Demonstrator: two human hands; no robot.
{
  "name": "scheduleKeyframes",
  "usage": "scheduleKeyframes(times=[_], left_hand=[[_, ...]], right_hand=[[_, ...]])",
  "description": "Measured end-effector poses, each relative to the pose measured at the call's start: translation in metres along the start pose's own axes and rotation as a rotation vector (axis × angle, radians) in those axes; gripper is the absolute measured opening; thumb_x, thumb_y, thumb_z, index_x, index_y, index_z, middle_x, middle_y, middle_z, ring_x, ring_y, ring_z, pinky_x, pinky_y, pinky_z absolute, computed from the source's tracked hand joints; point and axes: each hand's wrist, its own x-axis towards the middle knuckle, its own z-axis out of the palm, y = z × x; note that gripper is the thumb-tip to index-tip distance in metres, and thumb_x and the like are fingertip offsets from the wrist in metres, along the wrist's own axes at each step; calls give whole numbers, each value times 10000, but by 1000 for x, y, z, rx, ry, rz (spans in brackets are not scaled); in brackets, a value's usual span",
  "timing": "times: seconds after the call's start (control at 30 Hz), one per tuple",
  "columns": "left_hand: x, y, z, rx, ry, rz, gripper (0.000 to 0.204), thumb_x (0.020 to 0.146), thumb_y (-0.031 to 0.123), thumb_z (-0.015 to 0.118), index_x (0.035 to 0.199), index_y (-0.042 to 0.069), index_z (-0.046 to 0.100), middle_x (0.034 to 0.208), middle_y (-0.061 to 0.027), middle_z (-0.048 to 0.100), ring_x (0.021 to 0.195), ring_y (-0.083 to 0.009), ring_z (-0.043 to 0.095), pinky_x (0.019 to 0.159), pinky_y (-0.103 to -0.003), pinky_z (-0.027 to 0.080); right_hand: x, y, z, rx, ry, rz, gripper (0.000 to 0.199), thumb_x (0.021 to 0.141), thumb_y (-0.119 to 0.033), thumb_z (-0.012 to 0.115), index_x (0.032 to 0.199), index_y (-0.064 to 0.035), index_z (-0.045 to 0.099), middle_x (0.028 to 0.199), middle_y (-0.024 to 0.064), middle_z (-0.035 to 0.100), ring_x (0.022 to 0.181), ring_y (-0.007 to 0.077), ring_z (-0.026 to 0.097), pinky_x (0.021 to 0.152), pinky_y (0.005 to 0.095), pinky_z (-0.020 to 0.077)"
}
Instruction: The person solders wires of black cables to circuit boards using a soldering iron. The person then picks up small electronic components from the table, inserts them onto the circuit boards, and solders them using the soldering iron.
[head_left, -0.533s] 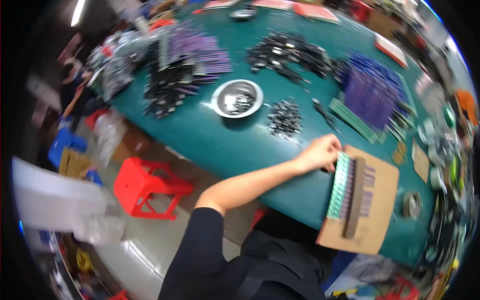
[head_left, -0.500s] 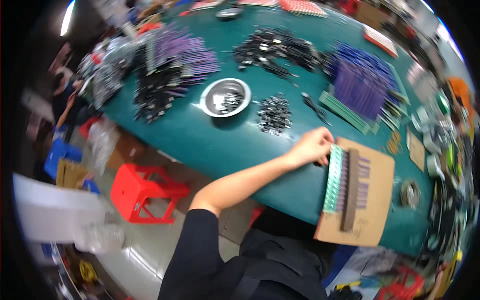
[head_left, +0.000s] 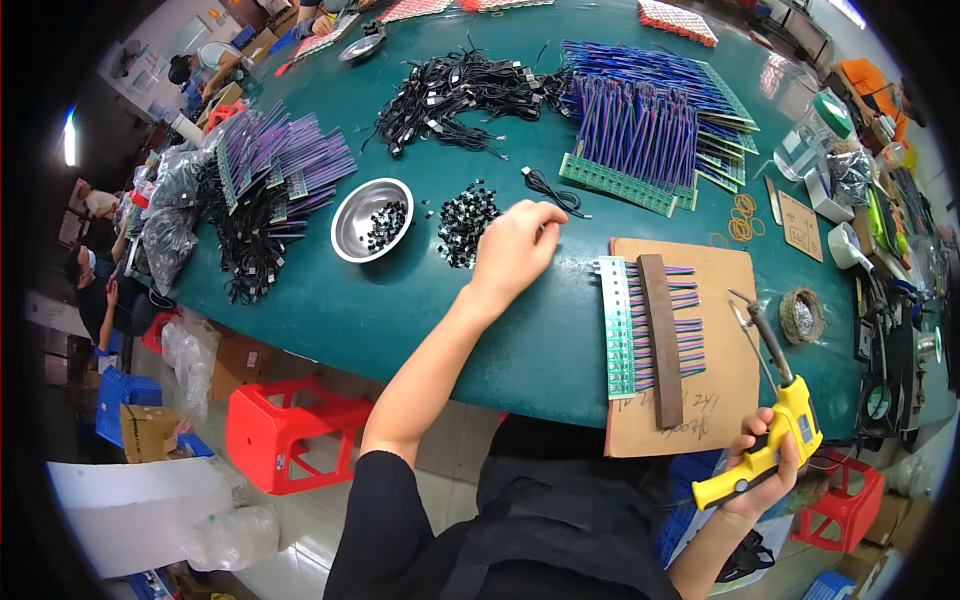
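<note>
My right hand (head_left: 763, 465) grips a yellow soldering gun (head_left: 790, 425), its metal tip pointing up and away over the right edge of a cardboard sheet (head_left: 728, 290). On that sheet lies a green circuit board strip (head_left: 620, 345) with a row of small parts. Purple and dark wires run from it under a brown wooden bar (head_left: 661, 340) laid across them. My left hand (head_left: 512, 252) is over the table just right of a pile of small black connectors (head_left: 466, 222). Its fingers are curled in; whatever they may hold is hidden.
Left of the pile stands a metal bowl (head_left: 345, 225) with more connectors. Beyond are black cables (head_left: 460, 95), wired green boards (head_left: 640, 130) and another wired stack (head_left: 280, 165). Rubber bands (head_left: 741, 218) and a round tin (head_left: 801, 315) lie right. Red stools (head_left: 290, 435) stand below the table.
My left hand has left the board strip's far end and moved left toward the connectors. My right hand with the soldering gun has come into view. The whole view has shifted.
</note>
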Motion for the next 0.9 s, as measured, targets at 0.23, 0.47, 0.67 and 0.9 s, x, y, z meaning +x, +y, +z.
scheduleKeyframes(times=[0.23,0.47,0.67,0.9], left_hand=[[38,-13,10,183,-164,344,135,748,72,641,883,82,644,917,-65,574,840,-236,572,736,-346,467],[54,-19,21,222,-106,540,122,781,64,622,889,45,569,853,-76,578,832,-229,571,761,-357,446],[23,65,-9,-952,-592,-352,122,907,109,566,934,-9,554,846,-57,615,662,-75,574,584,-222,485],[-4,106,-11,-1231,-893,-686,110,897,78,580,943,-18,553,821,-107,637,619,-104,584,575,-218,474]], right_hand=[[19,30,23,-300,98,6,422,873,-197,537,1197,48,424,963,130,555,846,199,570,645,268,544],[28,35,16,-262,82,123,473,853,-198,552,1228,59,420,991,168,563,876,231,580,650,339,543],[49,42,44,-438,132,-19,416,867,-177,569,1194,58,463,963,155,584,763,182,580,569,260,494],[73,61,82,-833,-91,62,534,819,57,604,1314,16,406,988,77,611,866,111,603,720,238,505]])
